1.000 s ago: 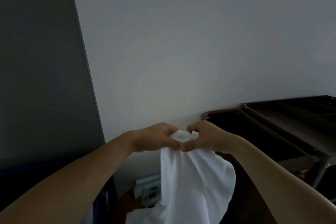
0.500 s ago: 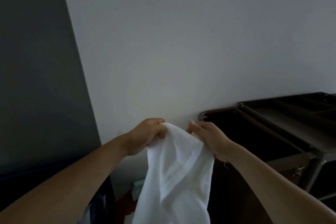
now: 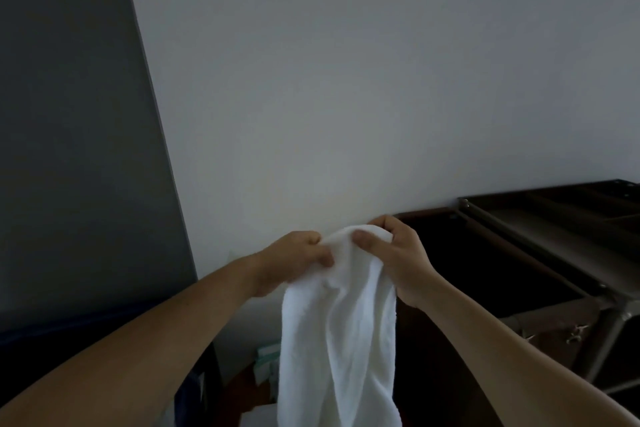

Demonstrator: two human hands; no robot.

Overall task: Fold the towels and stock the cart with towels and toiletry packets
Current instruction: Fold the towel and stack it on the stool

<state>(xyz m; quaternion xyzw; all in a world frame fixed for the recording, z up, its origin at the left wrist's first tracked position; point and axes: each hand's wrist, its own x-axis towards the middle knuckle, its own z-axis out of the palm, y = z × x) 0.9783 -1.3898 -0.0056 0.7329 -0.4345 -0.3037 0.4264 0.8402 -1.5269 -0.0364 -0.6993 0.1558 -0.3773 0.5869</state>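
Hands closed together; left hand, right hand grip one towel.

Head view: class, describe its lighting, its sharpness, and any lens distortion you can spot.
Head view: dim, flat light, no glare; the white towel is brightest, the dark cart loses detail in shadow. Head view: the left hand and right hand gripping the towel look reasonably sharp, little motion blur. Head view: the edge of the grey panel slants beside the wall, probably wide-angle distortion.
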